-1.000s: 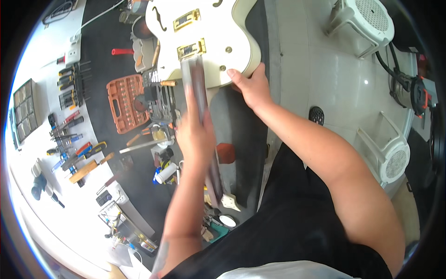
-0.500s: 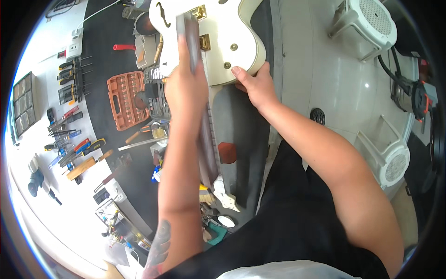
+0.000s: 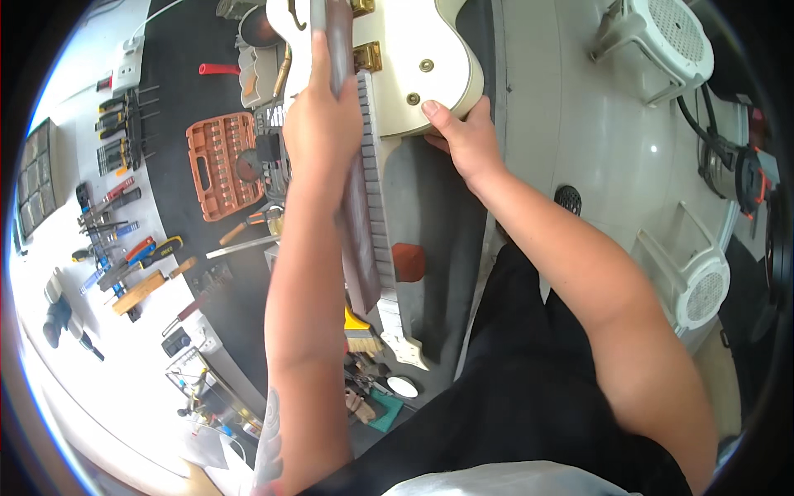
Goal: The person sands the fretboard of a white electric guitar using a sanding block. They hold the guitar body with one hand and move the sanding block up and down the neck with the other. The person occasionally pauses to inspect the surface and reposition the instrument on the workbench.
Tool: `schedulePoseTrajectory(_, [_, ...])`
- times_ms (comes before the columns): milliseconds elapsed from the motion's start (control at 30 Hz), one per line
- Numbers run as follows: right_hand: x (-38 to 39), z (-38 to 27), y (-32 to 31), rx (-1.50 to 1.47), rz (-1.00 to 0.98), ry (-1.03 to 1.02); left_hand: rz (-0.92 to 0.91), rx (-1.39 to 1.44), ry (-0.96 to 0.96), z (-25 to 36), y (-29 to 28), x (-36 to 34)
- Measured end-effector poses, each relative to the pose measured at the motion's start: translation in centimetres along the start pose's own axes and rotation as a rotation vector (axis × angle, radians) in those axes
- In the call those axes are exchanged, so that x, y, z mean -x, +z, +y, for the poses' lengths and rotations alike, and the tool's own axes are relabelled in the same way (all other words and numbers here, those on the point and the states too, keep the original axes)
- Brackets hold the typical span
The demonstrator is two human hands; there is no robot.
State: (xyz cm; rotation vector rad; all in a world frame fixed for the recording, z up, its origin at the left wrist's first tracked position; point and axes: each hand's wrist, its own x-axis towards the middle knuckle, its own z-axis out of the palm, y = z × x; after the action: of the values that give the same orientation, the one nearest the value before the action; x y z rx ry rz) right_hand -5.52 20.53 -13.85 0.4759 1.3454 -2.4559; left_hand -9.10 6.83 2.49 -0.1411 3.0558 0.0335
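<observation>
Dark bench matting [image 3: 178, 50] surrounds a cream guitar [image 3: 418, 37], and both my hands are on the work.
The guitar lies lengthwise, body at the far end, headstock [image 3: 405, 351] near my waist. My left hand [image 3: 322, 132] grasps a long brown-and-grey bar [image 3: 361, 256], forefinger stretched along it; the bar runs over the body and along the left side of the fretted neck [image 3: 376, 198], though I cannot tell whether it touches. My right hand [image 3: 470, 140] grips the body's near right edge, thumb on top just beside a round metal fitting [image 3: 413, 99], fingers curled beneath. An orange tool case [image 3: 223, 165] lies to the left; a yellow brush [image 3: 361, 337] sits just left of the headstock. White plastic stools [image 3: 680, 31] stand on the right.
</observation>
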Motion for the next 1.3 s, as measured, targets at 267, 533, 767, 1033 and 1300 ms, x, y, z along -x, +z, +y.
schedulePoseTrajectory(267, [-0.3,0.5,-0.3,0.018,0.004,-0.062,0.087,0.092,0.090,-4.2,2.7,8.7])
schedulePoseTrajectory(533, [-0.4,0.4,-0.8,0.004,0.086,-0.088,0.049,0.100,0.093,-4.6,3.0,10.0])
schedulePoseTrajectory(767, [-1.3,1.5,-0.3,0.069,0.040,-0.064,0.102,0.033,0.060,-2.5,0.6,0.5])
schedulePoseTrajectory(1033, [-0.4,-0.3,-0.3,0.018,-0.014,-0.144,0.075,0.138,0.103,-7.6,3.2,15.1])
schedulePoseTrajectory(1300, [-0.2,0.3,-0.2,0.029,-0.034,-0.036,-0.024,0.066,-0.062,-2.3,-0.1,0.7])
